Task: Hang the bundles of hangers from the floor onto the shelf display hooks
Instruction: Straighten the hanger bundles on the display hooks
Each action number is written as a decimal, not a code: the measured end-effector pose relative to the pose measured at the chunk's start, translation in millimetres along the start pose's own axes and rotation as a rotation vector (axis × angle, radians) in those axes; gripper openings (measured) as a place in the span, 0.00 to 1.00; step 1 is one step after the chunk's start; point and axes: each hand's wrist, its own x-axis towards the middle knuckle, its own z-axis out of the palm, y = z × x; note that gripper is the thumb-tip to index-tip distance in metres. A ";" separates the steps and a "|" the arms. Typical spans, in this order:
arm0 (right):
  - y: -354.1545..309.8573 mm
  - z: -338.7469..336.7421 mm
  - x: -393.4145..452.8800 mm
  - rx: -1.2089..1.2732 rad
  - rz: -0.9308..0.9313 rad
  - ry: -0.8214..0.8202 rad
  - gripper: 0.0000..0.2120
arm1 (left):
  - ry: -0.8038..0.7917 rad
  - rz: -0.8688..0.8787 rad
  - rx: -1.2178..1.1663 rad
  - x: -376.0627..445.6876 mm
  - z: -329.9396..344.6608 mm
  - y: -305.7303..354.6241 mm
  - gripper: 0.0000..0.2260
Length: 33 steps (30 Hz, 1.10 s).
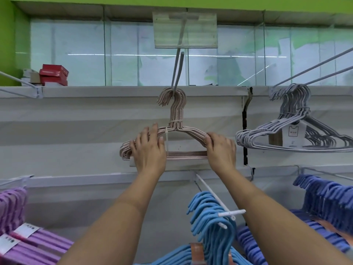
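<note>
A green wall (pixel 7 35) rises behind white shelving (pixel 114 91) with glass dividers (pixel 104 50).

Centre bundle (pixel 176 129) hangs on upper hook (pixel 176 71), left hand (pixel 148 150) and right hand (pixel 221 150) on its shoulders. Second bundle (pixel 294 129) right, boxes (pixel 54 74) on shelf (pixel 114 91) upper left, more bundles (pixel 212 226) below.
</note>
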 end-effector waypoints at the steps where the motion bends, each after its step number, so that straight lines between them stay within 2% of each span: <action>1: 2.5 0.4 -1.1 -0.017 -0.017 0.004 0.17 | -0.012 0.015 -0.006 -1.9 -0.9 -2.1 0.22; 4: 7.3 -6.5 -8.3 -0.033 -0.045 0.018 0.18 | -0.047 0.051 0.022 -12.6 -4.4 -5.6 0.24; 11: 12.1 -31.5 -39.0 0.001 -0.166 -0.021 0.21 | -0.082 0.008 -0.009 -47.6 -21.1 6.8 0.23; 17: 44.3 -74.2 -74.2 0.059 -0.187 -0.173 0.21 | 0.008 -0.027 -0.103 -84.6 -47.9 43.8 0.18; 22: 76.6 -127.4 -93.6 0.071 -0.175 -0.252 0.21 | 0.046 -0.196 -0.150 -106.1 -92.2 90.7 0.16; 25: 95.7 -161.5 -95.5 0.063 -0.180 -0.230 0.21 | 0.086 -0.236 -0.114 -118.7 -111.5 114.4 0.15; 29: 120.8 -202.5 -93.3 0.035 -0.165 -0.207 0.19 | 0.111 -0.159 0.051 -126.5 -131.7 140.6 0.15; 33: 146.7 -230.4 -84.8 0.023 -0.115 -0.159 0.19 | 0.114 -0.122 0.043 -131.6 -133.1 169.4 0.15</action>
